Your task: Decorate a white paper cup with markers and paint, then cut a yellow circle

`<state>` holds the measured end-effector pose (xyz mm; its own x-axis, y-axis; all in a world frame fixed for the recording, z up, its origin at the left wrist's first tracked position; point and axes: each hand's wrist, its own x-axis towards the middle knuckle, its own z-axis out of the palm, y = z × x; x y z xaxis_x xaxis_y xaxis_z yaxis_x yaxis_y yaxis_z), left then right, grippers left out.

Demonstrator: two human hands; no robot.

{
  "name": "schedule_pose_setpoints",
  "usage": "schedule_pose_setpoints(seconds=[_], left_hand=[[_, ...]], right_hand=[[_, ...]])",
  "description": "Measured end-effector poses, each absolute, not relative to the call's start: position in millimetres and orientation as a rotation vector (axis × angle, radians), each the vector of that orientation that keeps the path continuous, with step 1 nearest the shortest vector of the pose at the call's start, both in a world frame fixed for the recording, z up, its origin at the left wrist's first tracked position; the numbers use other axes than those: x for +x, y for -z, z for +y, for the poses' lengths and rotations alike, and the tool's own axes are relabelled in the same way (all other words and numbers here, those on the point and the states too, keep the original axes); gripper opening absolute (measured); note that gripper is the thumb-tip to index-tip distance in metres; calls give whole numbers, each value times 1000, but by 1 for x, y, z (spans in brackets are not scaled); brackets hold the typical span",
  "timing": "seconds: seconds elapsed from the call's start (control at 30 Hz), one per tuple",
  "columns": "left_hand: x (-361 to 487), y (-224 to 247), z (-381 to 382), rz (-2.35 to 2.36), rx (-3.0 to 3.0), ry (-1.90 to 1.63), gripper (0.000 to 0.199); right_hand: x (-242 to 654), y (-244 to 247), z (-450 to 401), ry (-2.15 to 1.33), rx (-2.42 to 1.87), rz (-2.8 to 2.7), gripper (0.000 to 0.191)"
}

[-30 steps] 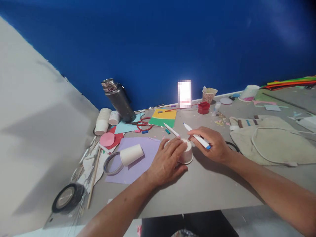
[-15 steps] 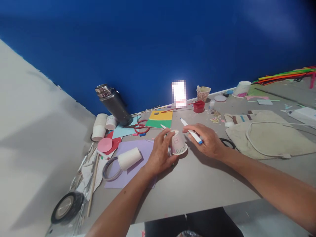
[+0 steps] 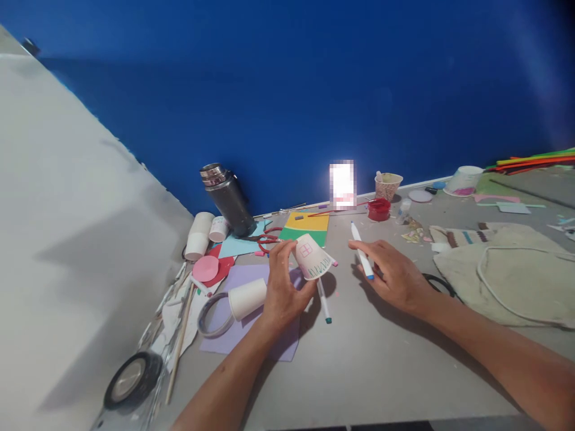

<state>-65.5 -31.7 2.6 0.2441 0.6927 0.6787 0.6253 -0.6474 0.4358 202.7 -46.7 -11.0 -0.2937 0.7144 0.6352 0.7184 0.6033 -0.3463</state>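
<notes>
A white paper cup [image 3: 311,257] is tilted upside down, with a pink window drawn on its side and green grass strokes along its rim. My left hand [image 3: 287,287] grips it between thumb and fingers, just above the table. In my right hand [image 3: 390,272] is a white marker with a blue end [image 3: 362,251], its tip pointing away and apart from the cup. Under the cup lies a white marker with a green end [image 3: 324,302]. Beside my left hand another paper cup [image 3: 247,299] rests on its side on purple paper [image 3: 278,344].
At the left are stacked cups [image 3: 197,236], a dark flask [image 3: 231,206], a tape roll [image 3: 215,315] and black tape [image 3: 133,380]. Red-handled scissors [image 3: 269,239] lie by a yellow-green sheet [image 3: 309,227]. A red pot [image 3: 378,209] stands behind; a cloth bag [image 3: 521,287] lies right.
The view has shifted. My left hand has tilted the cup, so its pink window faces me more fully, and the green-ended marker now shows beneath it. My right hand still holds its marker.
</notes>
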Motion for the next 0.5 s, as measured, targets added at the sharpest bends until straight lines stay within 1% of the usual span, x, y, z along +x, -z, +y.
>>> schedule_pose_setpoints(seconds=[0.1,0.17,0.33,0.5], left_hand=[[-68,-2,-30,1354,2416,-1459,70],[-68,-2,-30,1367,2422,-1455,71],[-67,1,-32,1362,2447,-1418,69],[-67,4,-31,1329,2426,-1448,71]], right_hand=[[201,18,-47,-75,-1164,-2131,70],[200,24,-47,-104,-1168,-2174,77],[199,39,-41,-52,-1159,-2251,67],[199,35,-39,-38,-1169,-2303,56]])
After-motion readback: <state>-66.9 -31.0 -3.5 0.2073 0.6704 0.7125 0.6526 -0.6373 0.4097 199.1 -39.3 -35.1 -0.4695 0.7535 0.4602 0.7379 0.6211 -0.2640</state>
